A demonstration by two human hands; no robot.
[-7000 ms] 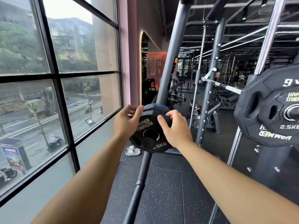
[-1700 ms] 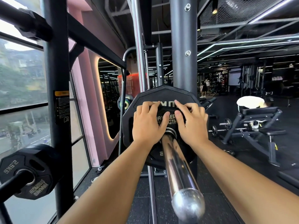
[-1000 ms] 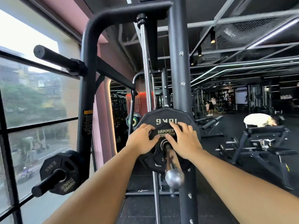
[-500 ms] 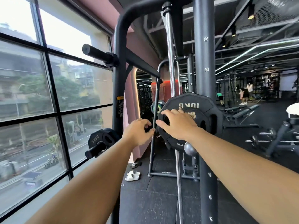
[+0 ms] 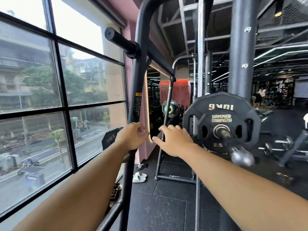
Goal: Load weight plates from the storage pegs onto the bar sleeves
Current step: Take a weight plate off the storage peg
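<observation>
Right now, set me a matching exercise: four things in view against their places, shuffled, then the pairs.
1 10 kg plate
2 2.5 kg plate by the window
3 white slippers
4 upper peg

A on the floor
B bare
C on the bar sleeve
D partly behind the left hand

Pairs: 1-C, 2-D, 3-A, 4-B

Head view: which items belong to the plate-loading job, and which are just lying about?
Job: bar sleeve, 10 kg plate, loaded 2.5 kg plate in front of it, spare 2.5 kg plate behind the left hand, right hand; both hands empty.
Lying about: white slippers, dumbbells on the floor.
</observation>
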